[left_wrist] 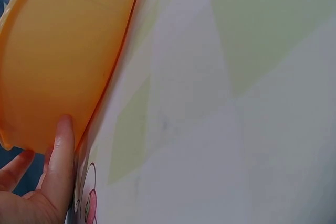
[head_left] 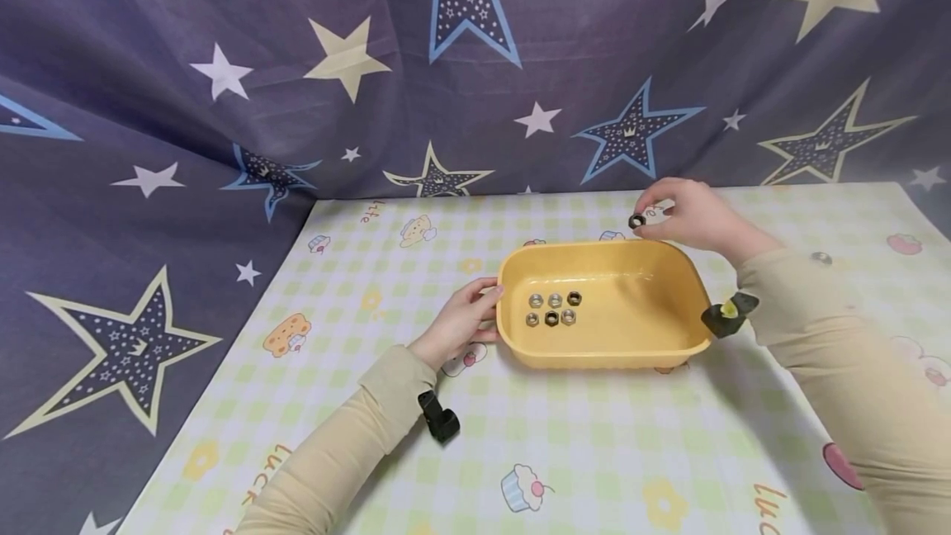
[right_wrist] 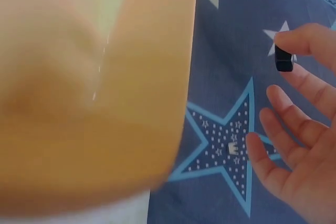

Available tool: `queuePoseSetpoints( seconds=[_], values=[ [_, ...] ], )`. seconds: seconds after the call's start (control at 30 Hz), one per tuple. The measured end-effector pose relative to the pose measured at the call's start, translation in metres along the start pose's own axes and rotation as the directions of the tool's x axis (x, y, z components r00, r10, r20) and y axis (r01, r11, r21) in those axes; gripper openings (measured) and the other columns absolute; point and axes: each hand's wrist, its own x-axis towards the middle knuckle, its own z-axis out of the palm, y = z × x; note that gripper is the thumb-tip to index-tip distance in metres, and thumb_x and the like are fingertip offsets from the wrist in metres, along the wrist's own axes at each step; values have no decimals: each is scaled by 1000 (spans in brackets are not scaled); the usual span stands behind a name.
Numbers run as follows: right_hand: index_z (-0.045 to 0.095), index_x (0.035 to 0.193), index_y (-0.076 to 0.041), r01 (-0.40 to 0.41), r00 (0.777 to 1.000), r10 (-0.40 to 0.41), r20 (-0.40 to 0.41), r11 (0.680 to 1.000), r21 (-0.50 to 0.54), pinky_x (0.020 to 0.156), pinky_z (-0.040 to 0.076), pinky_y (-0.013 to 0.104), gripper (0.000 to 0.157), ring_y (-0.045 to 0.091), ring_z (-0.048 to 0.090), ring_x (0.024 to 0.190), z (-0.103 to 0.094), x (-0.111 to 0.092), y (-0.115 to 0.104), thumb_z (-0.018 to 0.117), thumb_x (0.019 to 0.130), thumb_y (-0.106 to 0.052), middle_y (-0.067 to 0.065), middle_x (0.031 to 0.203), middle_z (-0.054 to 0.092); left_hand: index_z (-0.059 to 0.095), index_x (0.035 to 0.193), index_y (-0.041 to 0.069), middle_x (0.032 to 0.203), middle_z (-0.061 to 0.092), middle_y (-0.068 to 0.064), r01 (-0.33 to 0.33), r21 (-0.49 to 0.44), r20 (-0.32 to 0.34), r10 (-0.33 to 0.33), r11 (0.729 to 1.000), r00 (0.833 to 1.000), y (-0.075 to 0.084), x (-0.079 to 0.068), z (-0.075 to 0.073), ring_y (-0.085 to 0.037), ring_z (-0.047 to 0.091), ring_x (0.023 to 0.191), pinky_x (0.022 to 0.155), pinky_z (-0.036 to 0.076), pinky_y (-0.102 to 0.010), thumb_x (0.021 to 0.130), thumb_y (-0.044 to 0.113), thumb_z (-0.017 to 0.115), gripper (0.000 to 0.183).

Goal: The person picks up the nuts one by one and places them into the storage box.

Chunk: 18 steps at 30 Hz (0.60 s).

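Note:
My right hand (head_left: 687, 213) pinches a dark hex nut (head_left: 636, 221) between thumb and forefinger, above and just beyond the far rim of a yellow plastic basin (head_left: 631, 341). In the right wrist view the black nut (right_wrist: 284, 59) shows edge-on at the fingertips, and the other fingers are spread, holding nothing. At the basin's left end, my left hand (head_left: 462, 320) touches the rim and outer wall with fairly straight fingers; the left wrist view shows one finger (left_wrist: 64, 145) flat against the wall. Several nuts (head_left: 555, 300), silver and dark, lie in two rows on the basin's left floor.
A small grey nut-like piece (head_left: 820, 258) lies on the table right of the basin, beside the right sleeve. A checked cloth (head_left: 416, 469) with printed cartoons covers the table. Behind it hangs a dark star-patterned curtain (head_left: 461, 106). Black wrist mounts (head_left: 440, 419) sit on both sleeves.

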Motion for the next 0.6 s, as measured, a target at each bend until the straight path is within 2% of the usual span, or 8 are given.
queuePoseSetpoints(
  seconds=[0.33,0.6],
  values=[
    [67,96,0,69,996,-74,46,993,96,94,50,52,21,31,55,106,21,7,-5,73,79,-10,18,106,65,46,137,12,112,55,-15,-13,-8,-23,13,1000,1000,-1,-1,1,-14,66,79,67,62,-30,99,30,49,42],
    [68,95,1,115,989,-127,71,981,156,93,52,50,19,30,54,107,30,8,-9,74,78,-5,17,107,64,46,137,11,110,56,-14,-14,-10,-25,14,1000,1000,-1,-1,2,-13,66,78,66,61,-29,100,29,49,42]
  ],
)
